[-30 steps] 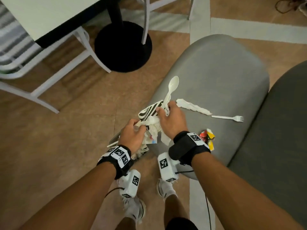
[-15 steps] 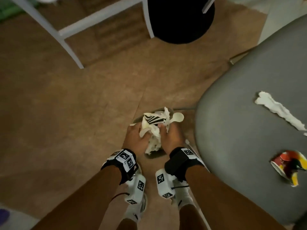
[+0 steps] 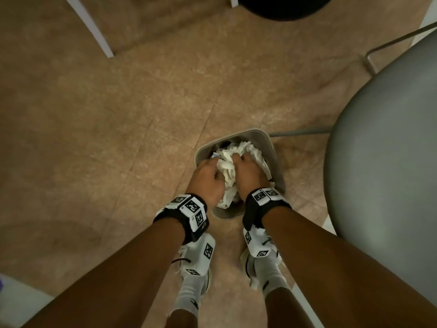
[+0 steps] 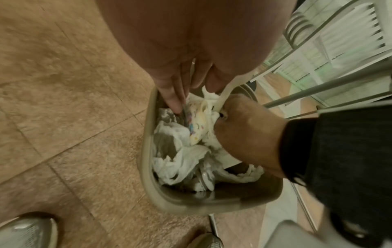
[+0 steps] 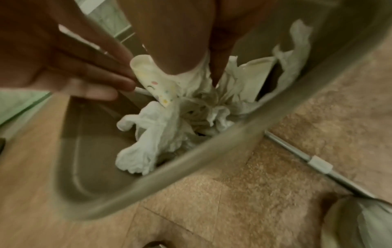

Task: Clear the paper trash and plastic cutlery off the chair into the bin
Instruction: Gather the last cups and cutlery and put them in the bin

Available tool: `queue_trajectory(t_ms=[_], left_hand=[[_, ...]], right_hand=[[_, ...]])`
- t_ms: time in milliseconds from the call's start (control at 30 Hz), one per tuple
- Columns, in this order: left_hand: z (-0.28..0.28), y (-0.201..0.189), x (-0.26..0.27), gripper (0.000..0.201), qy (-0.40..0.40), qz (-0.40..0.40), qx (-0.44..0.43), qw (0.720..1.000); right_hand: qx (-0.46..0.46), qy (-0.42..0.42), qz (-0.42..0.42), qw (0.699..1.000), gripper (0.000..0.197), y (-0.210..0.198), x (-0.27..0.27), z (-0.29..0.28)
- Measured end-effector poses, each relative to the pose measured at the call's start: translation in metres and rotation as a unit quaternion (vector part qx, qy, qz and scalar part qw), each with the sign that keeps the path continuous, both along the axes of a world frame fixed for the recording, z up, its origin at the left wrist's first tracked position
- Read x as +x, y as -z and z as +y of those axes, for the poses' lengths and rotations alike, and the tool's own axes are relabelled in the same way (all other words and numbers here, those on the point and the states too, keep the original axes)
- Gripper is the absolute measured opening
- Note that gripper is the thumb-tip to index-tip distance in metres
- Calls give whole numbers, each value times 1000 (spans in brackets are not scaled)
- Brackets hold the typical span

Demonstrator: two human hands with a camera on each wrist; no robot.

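A small grey bin (image 3: 238, 134) stands on the floor beside the chair, stuffed with crumpled white paper (image 3: 247, 150). Both hands are down inside its mouth. My left hand (image 3: 211, 172) reaches in with straight fingers (image 4: 175, 99) that touch the paper at the bin's left wall (image 4: 146, 151). My right hand (image 3: 246, 166) is curled round a bunch of paper (image 5: 197, 94) and a dotted paper scrap (image 5: 157, 85). A white plastic handle (image 4: 231, 90) sticks up from that fist. The rest of the cutlery is hidden.
The grey chair seat (image 3: 390, 174) fills the right side, and its metal leg (image 3: 302, 132) runs along the floor behind the bin. My shoes (image 3: 196, 275) stand just in front of the bin. A black table base (image 3: 283, 5) and white chair legs (image 3: 94, 27) lie farther off.
Both hands carried the paper bundle with the spoon off the chair edge and down into the bin. The view has tilted down, and the remaining chair litter is out of sight.
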State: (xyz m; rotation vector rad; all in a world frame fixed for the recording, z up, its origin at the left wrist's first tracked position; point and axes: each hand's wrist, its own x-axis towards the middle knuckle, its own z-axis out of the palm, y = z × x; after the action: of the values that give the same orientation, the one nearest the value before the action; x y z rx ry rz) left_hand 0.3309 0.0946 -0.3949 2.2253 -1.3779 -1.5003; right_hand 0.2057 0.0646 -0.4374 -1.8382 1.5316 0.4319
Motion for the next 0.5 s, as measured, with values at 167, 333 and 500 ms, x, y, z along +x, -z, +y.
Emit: queue_trajectory(t_ms=[167,333,500], left_hand=[[-10,-24,5,38,-63,-17,-4,998],[-14,-50,11,37,-36,-31,-8,999],[-15,-59,6,34,-16,-15,-2,1000]], right_hand=[[66,-53,84,993,50,-23,23,-16],[123,-24,62,990,77,-50,25,-30],[85,56,4,995,95,-67,1,-21]])
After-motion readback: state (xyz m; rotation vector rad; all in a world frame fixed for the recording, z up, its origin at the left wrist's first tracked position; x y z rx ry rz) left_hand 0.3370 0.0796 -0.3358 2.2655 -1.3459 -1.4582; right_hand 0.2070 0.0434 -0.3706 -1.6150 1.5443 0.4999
